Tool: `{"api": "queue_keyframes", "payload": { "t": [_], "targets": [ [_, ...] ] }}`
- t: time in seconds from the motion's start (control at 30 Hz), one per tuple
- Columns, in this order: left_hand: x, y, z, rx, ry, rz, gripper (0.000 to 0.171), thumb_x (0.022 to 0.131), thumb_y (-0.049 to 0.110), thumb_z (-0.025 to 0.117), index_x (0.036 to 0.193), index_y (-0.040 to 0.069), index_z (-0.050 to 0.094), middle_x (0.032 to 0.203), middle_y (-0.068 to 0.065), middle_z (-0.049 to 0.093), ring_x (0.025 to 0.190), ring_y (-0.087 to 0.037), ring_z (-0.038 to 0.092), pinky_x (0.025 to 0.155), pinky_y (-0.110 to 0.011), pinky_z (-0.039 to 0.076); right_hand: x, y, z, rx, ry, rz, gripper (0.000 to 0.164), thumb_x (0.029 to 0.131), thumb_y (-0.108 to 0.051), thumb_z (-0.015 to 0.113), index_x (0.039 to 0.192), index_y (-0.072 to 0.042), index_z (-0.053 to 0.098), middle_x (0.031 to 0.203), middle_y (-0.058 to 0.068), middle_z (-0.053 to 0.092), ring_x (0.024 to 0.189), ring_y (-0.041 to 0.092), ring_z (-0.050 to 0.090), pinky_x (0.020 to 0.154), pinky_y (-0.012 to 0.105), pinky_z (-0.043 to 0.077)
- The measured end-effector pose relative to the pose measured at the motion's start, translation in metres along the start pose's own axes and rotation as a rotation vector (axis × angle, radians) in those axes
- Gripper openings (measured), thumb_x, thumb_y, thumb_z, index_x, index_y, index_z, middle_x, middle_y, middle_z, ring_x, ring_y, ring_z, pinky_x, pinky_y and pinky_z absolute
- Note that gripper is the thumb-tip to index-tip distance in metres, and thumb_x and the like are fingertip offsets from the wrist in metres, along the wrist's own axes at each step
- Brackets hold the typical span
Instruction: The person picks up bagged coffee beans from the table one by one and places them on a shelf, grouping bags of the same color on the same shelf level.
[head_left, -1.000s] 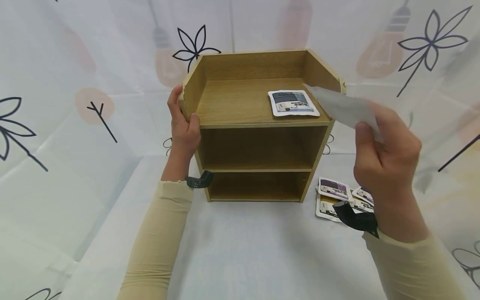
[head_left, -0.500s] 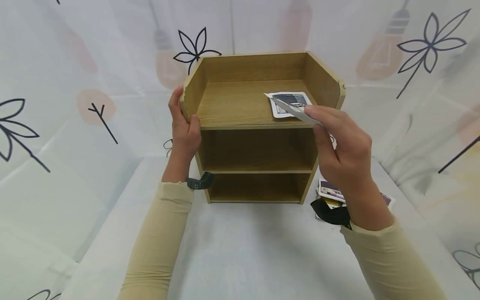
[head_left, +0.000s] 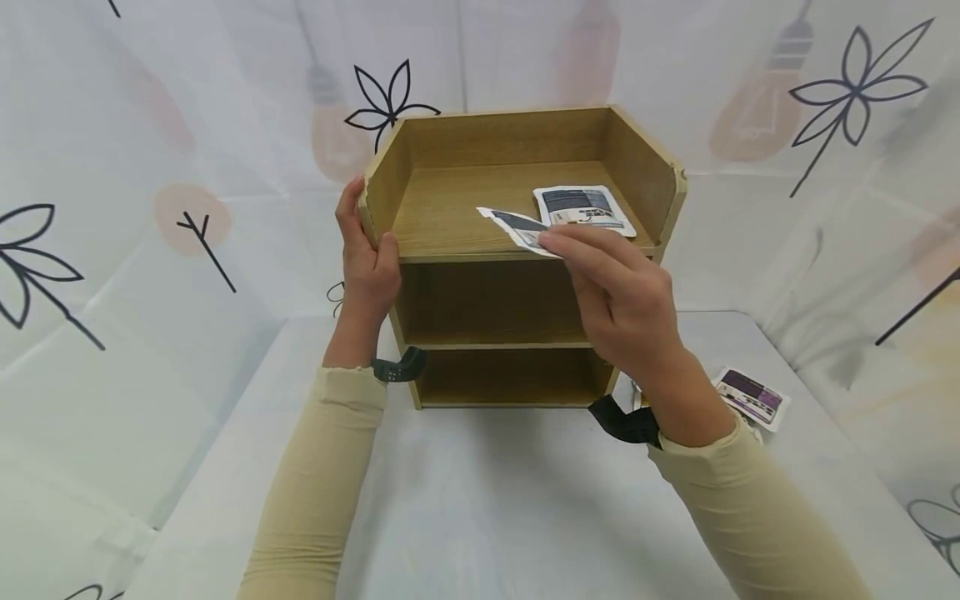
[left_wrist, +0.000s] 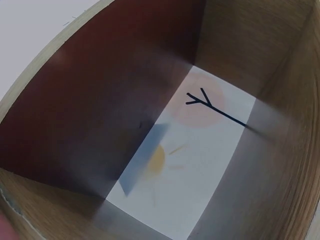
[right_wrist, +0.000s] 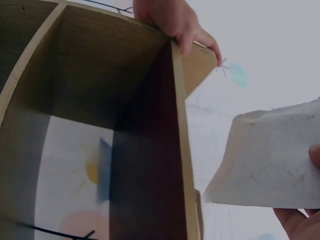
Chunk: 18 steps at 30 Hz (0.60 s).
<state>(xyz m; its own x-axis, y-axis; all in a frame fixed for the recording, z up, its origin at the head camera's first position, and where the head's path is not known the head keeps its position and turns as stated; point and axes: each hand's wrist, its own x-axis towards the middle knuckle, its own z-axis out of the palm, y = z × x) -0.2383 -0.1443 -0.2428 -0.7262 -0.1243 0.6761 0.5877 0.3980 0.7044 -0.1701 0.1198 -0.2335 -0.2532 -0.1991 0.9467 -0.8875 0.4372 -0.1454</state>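
A small wooden shelf unit (head_left: 501,255) stands on the white table, with a raised rim around its top. My left hand (head_left: 369,250) grips the left side panel at the top. With thumb and fingers my right hand (head_left: 626,292) pinches a flat printed packet (head_left: 517,227), tilted, over the front edge of the top shelf. Its plain pale back (right_wrist: 270,155) faces the camera in the right wrist view. A second packet (head_left: 581,204) with a dark blue and white print lies on the right part of the top shelf.
More packets (head_left: 750,397) with purple print lie on the table right of the unit, partly hidden behind my right forearm. Patterned white sheeting (head_left: 225,108) hangs behind and on both sides. Two lower compartments (head_left: 510,377) face forward.
My right hand has carried the packet leftward from the right of the unit to over its top shelf. My left hand keeps its hold on the side panel.
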Motion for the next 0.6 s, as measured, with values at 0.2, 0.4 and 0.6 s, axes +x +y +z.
{"api": "queue_keyframes", "payload": {
  "t": [0.2, 0.4, 0.6],
  "targets": [
    [0.0, -0.001, 0.0, -0.005, 0.001, 0.002, 0.063, 0.091, -0.001, 0.038, 0.146, 0.02, 0.018, 0.148, -0.006, 0.029, 0.125, -0.021, 0.037, 0.102, -0.038, 0.032, 0.0, 0.003, 0.011, 0.008, -0.015, -0.027, 0.031, 0.091, 0.005, 0.055, 0.113, -0.01, 0.071, 0.112, 0.011, 0.07, 0.107, 0.025, 0.065, 0.096, 0.016, 0.044],
    [-0.001, -0.001, 0.0, 0.002, -0.003, 0.002, 0.063, 0.09, 0.0, 0.038, 0.146, 0.021, 0.018, 0.148, -0.006, 0.029, 0.126, -0.021, 0.036, 0.103, -0.04, 0.032, -0.002, 0.009, 0.023, -0.016, -0.048, -0.051, 0.032, 0.092, 0.005, 0.055, 0.115, -0.01, 0.07, 0.113, 0.012, 0.069, 0.109, 0.026, 0.064, 0.098, 0.023, 0.046],
    [0.0, -0.001, 0.001, 0.006, 0.002, -0.013, 0.063, 0.09, 0.0, 0.04, 0.146, 0.022, 0.018, 0.149, -0.005, 0.028, 0.126, -0.021, 0.036, 0.103, -0.04, 0.032, -0.002, 0.016, 0.034, -0.055, -0.096, -0.071, 0.033, 0.092, 0.004, 0.055, 0.118, -0.011, 0.069, 0.115, 0.012, 0.068, 0.11, 0.026, 0.064, 0.093, 0.034, 0.051]
  ]
}}
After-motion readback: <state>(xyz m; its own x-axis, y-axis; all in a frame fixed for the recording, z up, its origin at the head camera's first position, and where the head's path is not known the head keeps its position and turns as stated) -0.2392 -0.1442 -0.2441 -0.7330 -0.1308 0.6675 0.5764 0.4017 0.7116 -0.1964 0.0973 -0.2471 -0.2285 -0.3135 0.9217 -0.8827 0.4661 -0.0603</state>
